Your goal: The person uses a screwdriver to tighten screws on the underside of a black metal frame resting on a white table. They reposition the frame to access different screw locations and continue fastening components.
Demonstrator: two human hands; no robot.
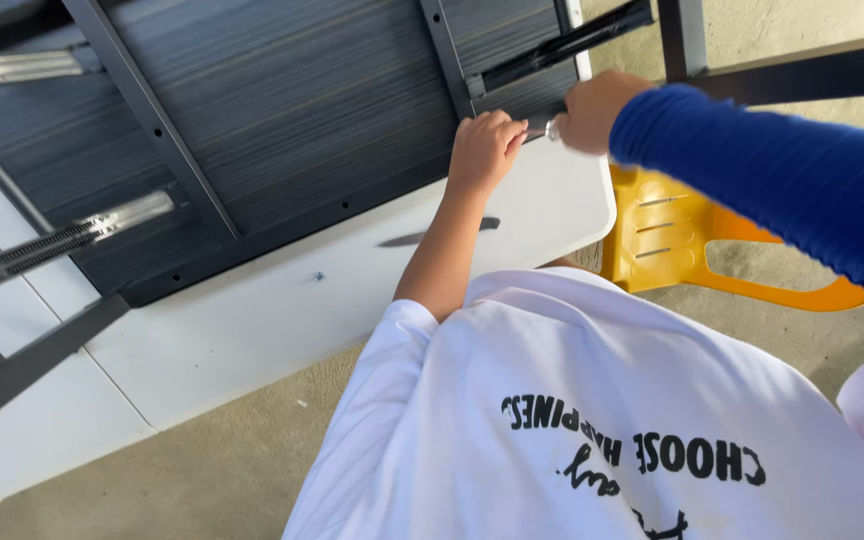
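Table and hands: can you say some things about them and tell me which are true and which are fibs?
1. The blue-sleeved right hand is at the table's edge. True.
2. The plastic chair beside the table is green. False: it is yellow-orange.
3. A co-worker's hand meets the right hand at a small silver piece. True.
4. The table stands upright on its legs. False: it lies underside up, with its dark frame bars showing.
5. The co-worker's T-shirt is red. False: it is white with dark lettering.
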